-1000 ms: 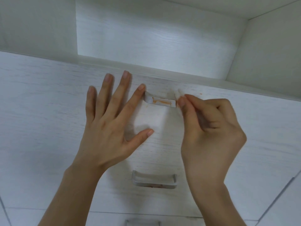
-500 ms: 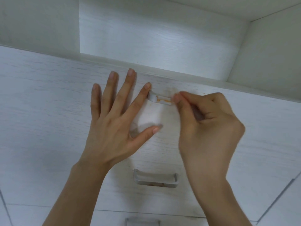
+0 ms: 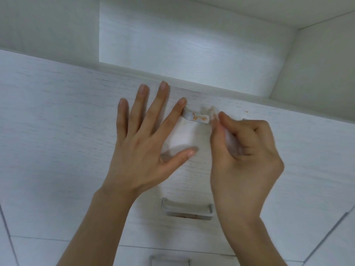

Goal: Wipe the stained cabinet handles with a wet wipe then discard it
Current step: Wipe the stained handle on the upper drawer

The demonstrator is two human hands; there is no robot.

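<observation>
Left of centre, the left hand [image 3: 140, 150] lies flat with fingers spread on the white drawer front [image 3: 57, 116], index fingertip touching the top handle [image 3: 196, 117], which carries an orange stain. Just right, the right hand [image 3: 244, 156] pinches a wet wipe [image 3: 212, 114] at that handle's right end. Lower centre, a second handle [image 3: 187, 209] shows orange marks

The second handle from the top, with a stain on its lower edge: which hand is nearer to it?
Right. The right hand has its wrist just beside the handle, at its right end. The left hand lies flat on the drawer front, above and to the left.
</observation>
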